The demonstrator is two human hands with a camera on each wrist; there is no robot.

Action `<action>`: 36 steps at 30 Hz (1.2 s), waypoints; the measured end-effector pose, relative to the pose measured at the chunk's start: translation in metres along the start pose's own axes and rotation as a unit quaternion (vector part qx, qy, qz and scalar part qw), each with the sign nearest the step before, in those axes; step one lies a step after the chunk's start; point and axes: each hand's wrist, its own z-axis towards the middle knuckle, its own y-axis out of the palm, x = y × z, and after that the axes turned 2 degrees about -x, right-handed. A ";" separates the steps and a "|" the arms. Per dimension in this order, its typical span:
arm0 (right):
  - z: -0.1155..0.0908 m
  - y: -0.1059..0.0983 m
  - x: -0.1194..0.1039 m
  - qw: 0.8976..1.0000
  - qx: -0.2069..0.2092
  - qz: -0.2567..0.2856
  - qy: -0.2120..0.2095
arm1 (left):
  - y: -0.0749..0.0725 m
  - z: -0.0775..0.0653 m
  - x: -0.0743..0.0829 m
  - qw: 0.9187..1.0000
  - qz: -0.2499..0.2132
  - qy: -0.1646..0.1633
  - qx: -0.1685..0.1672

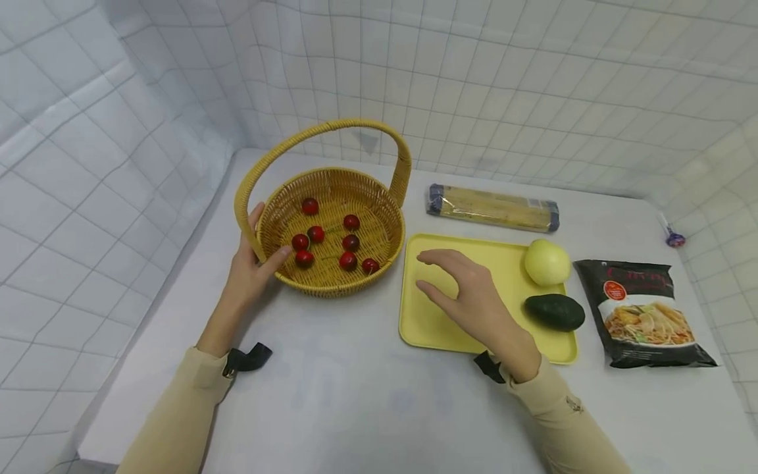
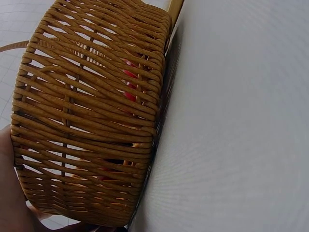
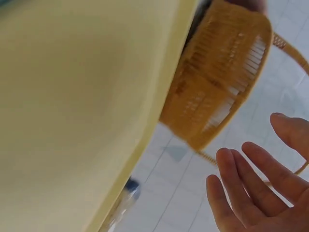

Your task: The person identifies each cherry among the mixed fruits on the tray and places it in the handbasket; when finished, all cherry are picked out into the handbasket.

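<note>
A round wicker basket (image 1: 331, 288) with a tall handle stands on the left of the table, holding several red cherries (image 1: 351, 222). My left hand (image 1: 251, 263) grips its left side, thumb over the rim and fingers behind the outer wall. In the left wrist view, the woven wall (image 2: 87, 106) fills much of the picture, with the hand (image 2: 12, 193) at its edge. My right hand (image 1: 468, 296) hovers over the yellow tray (image 1: 429, 332), fingers loosely bent and holding nothing. The right wrist view shows that hand (image 3: 260, 193) with fingers apart from the basket (image 3: 222, 72).
On the tray's right side lie a pale green round fruit (image 1: 547, 262) and a dark green avocado-like fruit (image 1: 555, 312). Behind it is a long clear-wrapped packet (image 1: 493, 207). A black noodle bag (image 1: 645, 313) and a small lollipop (image 1: 675, 238) lie farther right.
</note>
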 end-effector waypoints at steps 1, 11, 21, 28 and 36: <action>-0.005 -0.003 0.005 1.000 0.003 -0.008 0.010 | 0.000 0.000 0.000 1.000 0.001 -0.002 -0.001; -0.046 -0.029 0.049 0.992 -0.016 -0.084 0.098 | -0.003 -0.002 -0.001 1.000 -0.013 -0.021 0.002; -0.073 -0.058 0.072 0.985 0.050 -0.126 0.103 | 0.002 0.003 0.000 0.998 -0.007 -0.059 0.008; -0.083 -0.063 0.078 0.980 0.100 -0.141 0.097 | -0.001 0.019 -0.004 0.997 -0.006 -0.083 0.003; -0.086 -0.066 0.081 0.982 0.102 -0.126 0.095 | -0.010 0.045 -0.011 0.993 -0.035 -0.114 -0.004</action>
